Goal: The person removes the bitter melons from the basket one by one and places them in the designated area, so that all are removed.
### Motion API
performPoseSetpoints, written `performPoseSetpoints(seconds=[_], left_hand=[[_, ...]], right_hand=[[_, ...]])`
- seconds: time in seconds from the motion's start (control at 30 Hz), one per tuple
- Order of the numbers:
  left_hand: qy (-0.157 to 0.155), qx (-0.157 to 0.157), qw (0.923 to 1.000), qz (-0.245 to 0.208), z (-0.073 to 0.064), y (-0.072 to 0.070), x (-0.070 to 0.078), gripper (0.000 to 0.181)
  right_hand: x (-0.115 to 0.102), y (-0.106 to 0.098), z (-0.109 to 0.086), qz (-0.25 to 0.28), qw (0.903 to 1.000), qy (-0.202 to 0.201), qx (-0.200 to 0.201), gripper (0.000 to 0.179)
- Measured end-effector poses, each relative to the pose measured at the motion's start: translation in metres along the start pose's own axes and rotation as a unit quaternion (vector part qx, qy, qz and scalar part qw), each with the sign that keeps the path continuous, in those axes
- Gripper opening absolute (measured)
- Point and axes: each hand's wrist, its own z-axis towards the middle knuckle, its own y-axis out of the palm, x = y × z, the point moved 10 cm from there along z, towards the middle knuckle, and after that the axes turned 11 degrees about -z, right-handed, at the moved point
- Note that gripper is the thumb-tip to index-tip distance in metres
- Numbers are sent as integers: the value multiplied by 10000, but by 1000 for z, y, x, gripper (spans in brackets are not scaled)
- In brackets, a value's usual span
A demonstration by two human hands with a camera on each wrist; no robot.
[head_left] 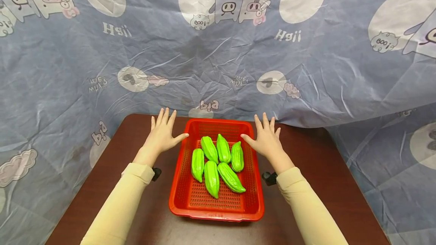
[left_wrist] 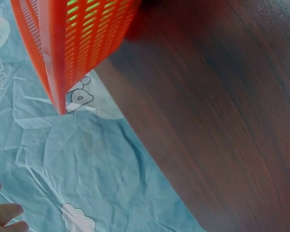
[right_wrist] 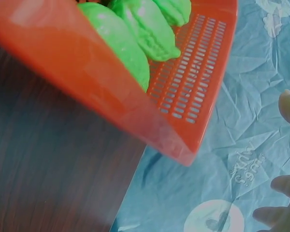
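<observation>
Six glossy bright-green ridged gourds (head_left: pixel 212 179) lie in a loose cluster on the floor of a red rectangular plastic basket (head_left: pixel 218 214) with slotted walls, leaving a strip of slotted floor before the near wall. The basket's far rim sits close to the far edge of a dark reddish-brown wood-grain table (head_left: pixel 310 173); wood shows from both long sides out to the table's left and right edges, and in front of the near rim. Past the far edge hangs a blue-grey cartoon-print cloth (head_left: pixel 190 56), draping near the far right corner.

I see the left hand (head_left: pixel 161 133) by the basket's far left corner and the right hand (head_left: pixel 267 138) by its far right one, fingers spread forward, thumbs pointing inward, holding nothing. Whether the left thumb touches the rim, I can't tell. Both forearms, in pale yellow sleeves (head_left: pixel 117 207), slant inward from the near side.
</observation>
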Motion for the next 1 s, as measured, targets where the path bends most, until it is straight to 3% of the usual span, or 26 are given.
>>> performPoseSetpoints(seconds=[0.47, 1.0], left_hand=[[22, -27, 9998, -183, -3, 4, 5, 98], [-86, -72, 9996, -244, -13, 13, -6, 97]], right_hand=[[-14, 5, -3, 124, 9999, -62, -84, 95], [-28, 17, -8, 365, 9991, -20, -223, 94]])
